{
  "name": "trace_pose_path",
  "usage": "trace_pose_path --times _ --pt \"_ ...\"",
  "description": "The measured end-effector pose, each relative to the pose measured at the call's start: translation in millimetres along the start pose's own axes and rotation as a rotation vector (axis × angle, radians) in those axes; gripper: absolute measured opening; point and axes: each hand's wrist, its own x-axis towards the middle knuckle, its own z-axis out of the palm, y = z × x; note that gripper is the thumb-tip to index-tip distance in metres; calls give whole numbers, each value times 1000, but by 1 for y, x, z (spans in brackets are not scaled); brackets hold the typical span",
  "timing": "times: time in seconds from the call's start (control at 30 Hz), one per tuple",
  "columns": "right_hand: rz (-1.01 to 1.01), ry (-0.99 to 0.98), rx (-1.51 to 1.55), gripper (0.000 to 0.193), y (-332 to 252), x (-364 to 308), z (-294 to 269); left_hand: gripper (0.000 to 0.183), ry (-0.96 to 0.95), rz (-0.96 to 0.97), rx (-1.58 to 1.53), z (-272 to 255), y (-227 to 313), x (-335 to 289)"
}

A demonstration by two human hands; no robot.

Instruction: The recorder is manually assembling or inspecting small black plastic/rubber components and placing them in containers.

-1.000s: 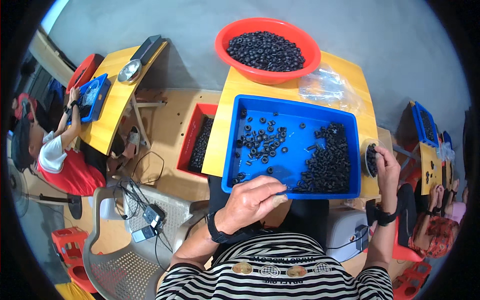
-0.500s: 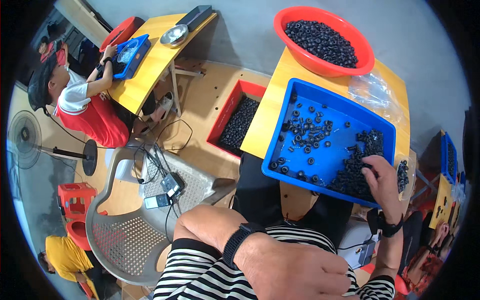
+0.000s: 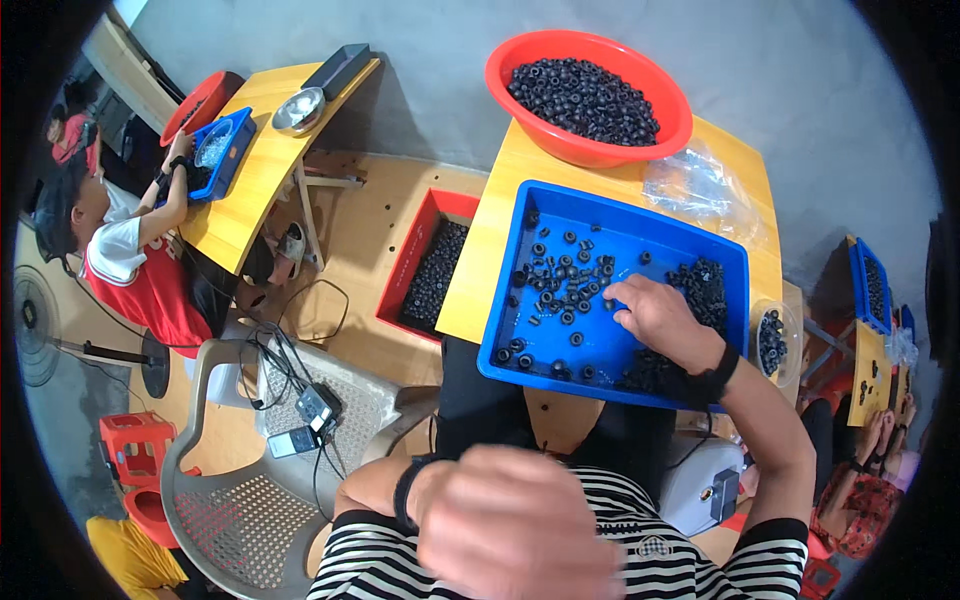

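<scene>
My right hand reaches into a blue tray on the yellow table. Its fingers are curled, with thumb and fingertips close together beside loose black ring-like parts; whether a part is between them is hidden. Under and beyond the wrist lies a heap of small black pieces along the tray's right side. In front of my striped shirt is my left hand, smeared by motion, its fingers not readable.
Behind the tray stands a red basin full of black parts, with a clear plastic bag beside it. A clear bowl stands at right. A red crate and grey chair are at left. A co-worker sits beyond.
My right hand has moved left from the heap of small pieces to the loose ring-like parts. My left hand has shifted left and now looks blurred. The view has turned slightly.
</scene>
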Motion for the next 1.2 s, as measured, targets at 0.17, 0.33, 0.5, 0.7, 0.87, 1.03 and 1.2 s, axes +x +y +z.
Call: trace_pose_path --times 0.17,0.33,0.5,0.7,0.87,1.03,1.2 --pt "-17 8 3 20 5 -1 2 20 180 -623 241 10 -29 -38" --pt "19 -7 236 16 -22 -10 -21 25 256 -799 233 25 -59 -71" --pt "359 -153 876 15 -56 -38 -42 31 239 -787 280 39 -73 -66" --pt "321 -239 1010 16 -62 -50 -46 32 191 -765 196 53 -78 -63" --pt "256 -309 1012 24 -64 -52 -48 31 205 -778 181 56 -79 -66" --pt "256 -250 955 22 -69 -55 -41 31 216 -786 170 57 -78 -68" --pt "243 -182 793 21 -76 -60 -37 32 190 -803 207 57 -79 -71"
